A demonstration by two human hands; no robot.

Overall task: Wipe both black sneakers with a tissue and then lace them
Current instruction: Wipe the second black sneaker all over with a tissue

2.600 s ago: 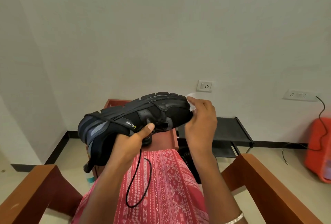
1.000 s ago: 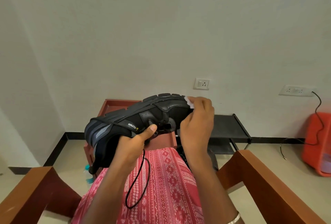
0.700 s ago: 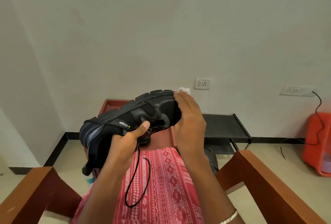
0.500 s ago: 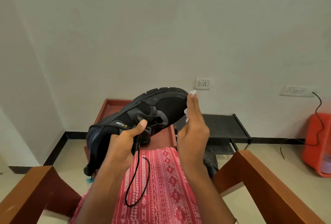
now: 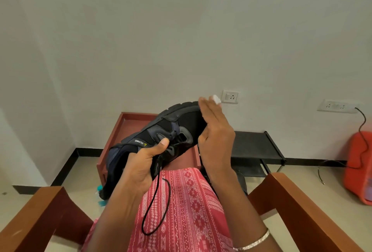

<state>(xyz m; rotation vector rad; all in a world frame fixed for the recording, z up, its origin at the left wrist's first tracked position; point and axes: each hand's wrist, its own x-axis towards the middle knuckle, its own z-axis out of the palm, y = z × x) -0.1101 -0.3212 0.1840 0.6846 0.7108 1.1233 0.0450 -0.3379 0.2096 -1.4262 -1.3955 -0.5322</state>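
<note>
While a person sits with a red patterned lap (image 5: 187, 201) at the bottom of the view, one black sneaker (image 5: 161, 141) is held in the air just above that lap.

The left hand (image 5: 141, 167) grasps the sneaker around its middle, thumb pressed on the side panel near the eyelets. The right hand (image 5: 215, 141) is raised above the lap at the sneaker's toe, fingers stretched almost straight. A small white tissue (image 5: 216, 99) shows past the fingertips. How the tissue is kept there is hidden.

The sneaker is turned on its side, so its upper faces the person and its treaded sole faces away, toward the wall. Its long axis runs on a slant. The heel is low, over the lap's left edge, and the toe points up and to the right, away from the person.

Judging by this, the work is early: wiping of the first sneaker looks to be under way at the toe. A black lace (image 5: 159, 207) hangs from the sneaker in a loose loop over the lap, so lacing is not done. A dark shape (image 5: 240, 181) low beside the lap's right edge may be the second sneaker; it cannot be told for sure. That one would need wiping and lacing too.
</note>
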